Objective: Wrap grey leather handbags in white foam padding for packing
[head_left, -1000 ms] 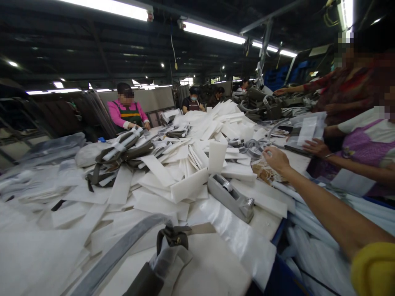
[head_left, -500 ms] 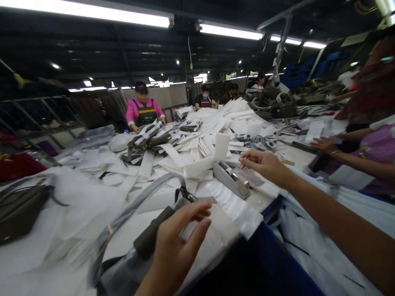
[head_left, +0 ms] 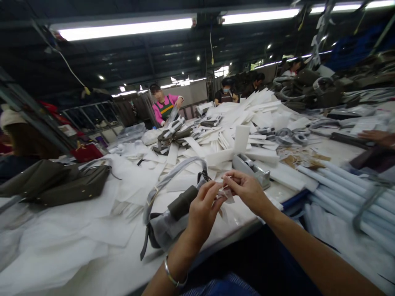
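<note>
My left hand (head_left: 202, 211) and my right hand (head_left: 248, 193) meet with fingertips pinched around a small clear piece of film (head_left: 228, 195) that hangs between them. Whether it is tape or a tiny bag I cannot tell. Just left of and behind my left hand lies a dark olive handbag (head_left: 182, 203), partly wrapped in pale film. Its handle (head_left: 173, 170), wrapped in grey, arches up. Beyond my right hand stands a grey tape dispenser (head_left: 247, 165), partly covered by that hand.
White foam sheets (head_left: 243, 113) are heaped at the table's middle. More dark bags (head_left: 70, 181) rest at left on white sheets (head_left: 92, 234). Wrapped pale rods (head_left: 345, 191) lie at right. A co-worker in pink (head_left: 166, 107) stands across the table; another person's hand (head_left: 378, 137) shows at right.
My right hand has moved from beside the tape dispenser to my left hand. My left fingers have closed from an open curve into a pinch. The view has turned left.
</note>
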Motion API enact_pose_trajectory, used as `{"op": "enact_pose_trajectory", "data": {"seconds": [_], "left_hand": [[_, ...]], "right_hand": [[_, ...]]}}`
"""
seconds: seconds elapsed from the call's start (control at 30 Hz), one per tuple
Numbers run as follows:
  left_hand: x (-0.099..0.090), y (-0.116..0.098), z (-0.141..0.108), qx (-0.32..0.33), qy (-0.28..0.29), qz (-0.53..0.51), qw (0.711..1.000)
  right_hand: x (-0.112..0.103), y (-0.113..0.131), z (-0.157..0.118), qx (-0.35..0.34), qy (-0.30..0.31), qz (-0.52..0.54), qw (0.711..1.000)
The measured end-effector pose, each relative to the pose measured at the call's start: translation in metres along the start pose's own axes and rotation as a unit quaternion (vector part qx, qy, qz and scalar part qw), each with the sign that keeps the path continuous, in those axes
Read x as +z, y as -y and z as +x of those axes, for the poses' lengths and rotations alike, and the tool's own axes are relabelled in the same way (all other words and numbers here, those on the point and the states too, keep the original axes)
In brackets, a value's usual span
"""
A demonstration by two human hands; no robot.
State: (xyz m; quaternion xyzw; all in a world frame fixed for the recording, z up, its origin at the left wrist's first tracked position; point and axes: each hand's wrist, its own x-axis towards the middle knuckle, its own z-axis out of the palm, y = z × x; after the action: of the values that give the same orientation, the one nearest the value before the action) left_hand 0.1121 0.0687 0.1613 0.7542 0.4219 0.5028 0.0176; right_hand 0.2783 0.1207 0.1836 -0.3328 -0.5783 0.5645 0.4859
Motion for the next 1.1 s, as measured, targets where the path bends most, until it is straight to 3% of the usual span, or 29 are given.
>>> {"op": "enact_pose_trajectory", "data": {"seconds": [0.13, 0.3, 0.5, 0.6, 0.7, 0.87, 1.1], "left_hand": [[-0.014, 0.0, -0.002, 0.03, -0.003, 0.03, 0.999], [-0.025, -0.001, -0.001, -0.081, 0.005, -0.028, 0.996], [-0.026, -0.001, 0.006, -0.228, 0.03, -0.181, 0.956], [-0.028, 0.002, 0.008, -0.29, 0.023, -0.254, 0.923], [-0.032, 0.004, 0.01, -0.342, 0.013, -0.343, 0.875], [-0.042, 0.002, 0.012, -0.384, -0.01, -0.447, 0.808], [-0.062, -0.014, 0.024, -0.36, 0.023, -0.535, 0.764]], "right_hand": [[0.008, -0.003, -0.01, 0.007, 0.042, 0.027, 0.999], [0.009, -0.016, -0.025, -0.043, 0.105, -0.005, 0.994], [0.007, -0.008, -0.037, -0.098, 0.035, -0.215, 0.971], [0.003, -0.003, -0.039, -0.1, 0.006, -0.257, 0.961], [-0.001, -0.007, -0.039, -0.071, 0.005, -0.233, 0.97], [-0.002, -0.027, -0.037, -0.006, 0.061, -0.103, 0.993], [0.022, -0.048, -0.041, 0.051, 0.163, 0.005, 0.985]]}}
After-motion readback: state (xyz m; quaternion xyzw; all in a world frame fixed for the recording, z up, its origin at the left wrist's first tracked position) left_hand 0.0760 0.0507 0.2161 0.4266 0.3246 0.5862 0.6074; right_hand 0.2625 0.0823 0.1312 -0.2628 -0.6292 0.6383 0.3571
